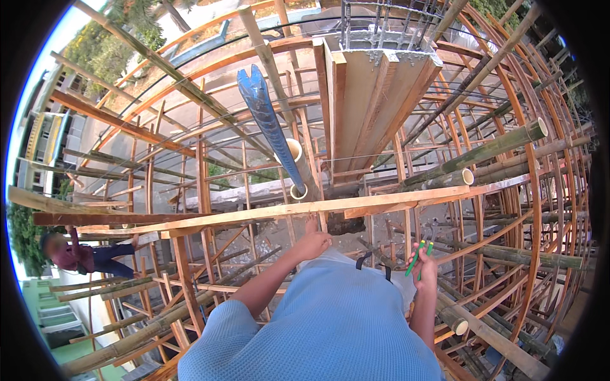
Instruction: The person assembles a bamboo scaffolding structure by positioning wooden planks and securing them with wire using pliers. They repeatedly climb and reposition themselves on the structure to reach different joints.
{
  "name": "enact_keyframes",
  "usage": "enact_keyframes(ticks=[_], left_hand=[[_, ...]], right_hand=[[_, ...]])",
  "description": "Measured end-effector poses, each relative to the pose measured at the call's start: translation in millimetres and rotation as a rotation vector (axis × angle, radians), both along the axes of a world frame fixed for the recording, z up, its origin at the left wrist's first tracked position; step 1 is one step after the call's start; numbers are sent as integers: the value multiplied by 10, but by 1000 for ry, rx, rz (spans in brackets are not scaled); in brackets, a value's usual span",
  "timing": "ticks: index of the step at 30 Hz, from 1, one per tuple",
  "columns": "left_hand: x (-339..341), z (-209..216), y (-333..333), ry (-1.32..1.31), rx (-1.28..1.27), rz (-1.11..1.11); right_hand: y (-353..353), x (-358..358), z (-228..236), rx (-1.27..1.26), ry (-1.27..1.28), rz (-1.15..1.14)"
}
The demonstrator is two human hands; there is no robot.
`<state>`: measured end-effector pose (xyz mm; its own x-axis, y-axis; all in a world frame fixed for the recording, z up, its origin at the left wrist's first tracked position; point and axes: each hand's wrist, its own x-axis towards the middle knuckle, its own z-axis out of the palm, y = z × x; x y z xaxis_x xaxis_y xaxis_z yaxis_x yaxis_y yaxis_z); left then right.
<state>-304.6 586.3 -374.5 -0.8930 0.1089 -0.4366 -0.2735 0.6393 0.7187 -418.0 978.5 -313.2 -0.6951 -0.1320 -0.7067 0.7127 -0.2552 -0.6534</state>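
Raised at my right side, my right hand (427,272) grips a pair of pliers (418,257) by its green handles, with the dark jaws pointing up. My left hand (313,245) is at the front of my waist, fingers curled in; what they hold, if anything, is hidden. My bare foot (311,223) shows just beyond it. Past the foot, a long light wooden beam (279,211) runs across in front of me. Above that beam rises a bamboo pole (308,174) with an open end, beside a long piece wrapped in blue plastic (270,114).
A column form (365,101) of boards stands ahead, with steel bars (381,25) sticking out of its top. Bamboo poles (483,152) and timber posts form scaffolding all round, with gaps down to the ground. At far left, another person (82,254) is on the scaffold.
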Motion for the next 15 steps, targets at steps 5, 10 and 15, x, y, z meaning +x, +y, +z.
enact_keyframes(ticks=[5,10,15], left_hand=[[213,393,-195,158,0,199],[105,583,-484,559,-3,702],[-227,159,-1229,635,-423,776]], right_hand=[[-570,-500,615,52,533,-122],[-658,-1341,1102,92,759,-114],[-1388,-2077,1354,266,803,-49]])
